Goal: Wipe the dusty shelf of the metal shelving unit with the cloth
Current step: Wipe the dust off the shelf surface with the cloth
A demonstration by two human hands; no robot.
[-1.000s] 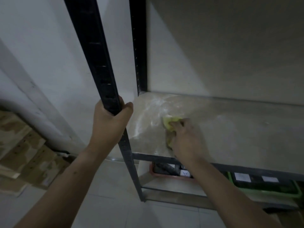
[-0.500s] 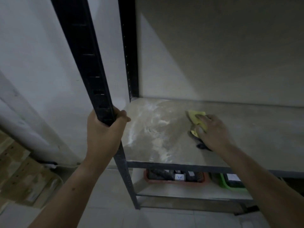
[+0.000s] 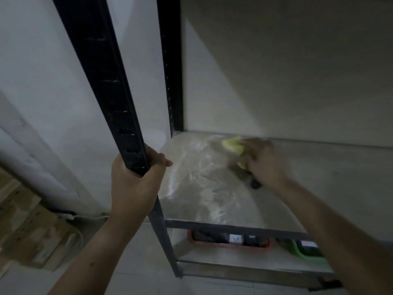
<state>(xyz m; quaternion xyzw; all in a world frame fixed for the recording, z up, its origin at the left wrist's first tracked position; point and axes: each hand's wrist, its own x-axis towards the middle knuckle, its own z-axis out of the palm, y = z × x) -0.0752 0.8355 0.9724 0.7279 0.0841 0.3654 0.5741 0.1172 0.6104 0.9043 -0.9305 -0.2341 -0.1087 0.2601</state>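
Nearest the camera, the left hand (image 3: 136,177) is wrapped tight round the dark front post (image 3: 110,92) of the metal shelving unit, thumb on the shelf side, apparently steadying the frame. Just past it the shelf (image 3: 319,177) begins, its left end marked with pale swirled streaks in the dust. Further in, close to the back edge and near the back post (image 3: 172,71), the right hand (image 3: 263,160) grips the yellow cloth (image 3: 232,145), bunched under its fingers and pressed to the board; blur hides exactly how the fingers lie. The shelf's long axis runs left to right, and the dull, unstreaked stretch lies to the right of the cloth, so the right hand is plainly the nearer one and a sweep rightward along the back edge looks the likely next pass.
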